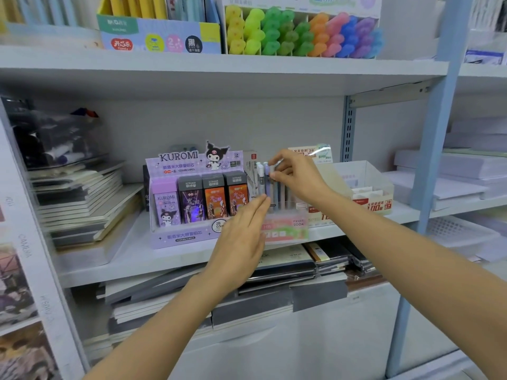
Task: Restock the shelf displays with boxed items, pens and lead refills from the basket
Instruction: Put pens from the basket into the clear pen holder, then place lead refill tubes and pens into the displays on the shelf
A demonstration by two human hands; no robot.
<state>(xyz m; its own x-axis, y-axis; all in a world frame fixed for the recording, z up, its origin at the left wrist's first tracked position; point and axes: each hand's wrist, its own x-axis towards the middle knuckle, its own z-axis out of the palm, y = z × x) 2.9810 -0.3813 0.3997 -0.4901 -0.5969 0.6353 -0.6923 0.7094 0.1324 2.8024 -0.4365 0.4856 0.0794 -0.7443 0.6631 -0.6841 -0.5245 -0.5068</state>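
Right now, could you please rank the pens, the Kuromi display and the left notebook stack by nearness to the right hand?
1. pens, pinched by the right hand.
2. Kuromi display, to their left.
3. notebook stack, far left of the shelf.

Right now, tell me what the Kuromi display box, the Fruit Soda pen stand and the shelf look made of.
Kuromi display box: printed cardboard, slightly glossy; folded flat panels, die-cut header.
Fruit Soda pen stand: likely translucent plastic; pens show through its front.
Shelf: probably painted metal, matte grey; thin edge, slotted upright beside it.
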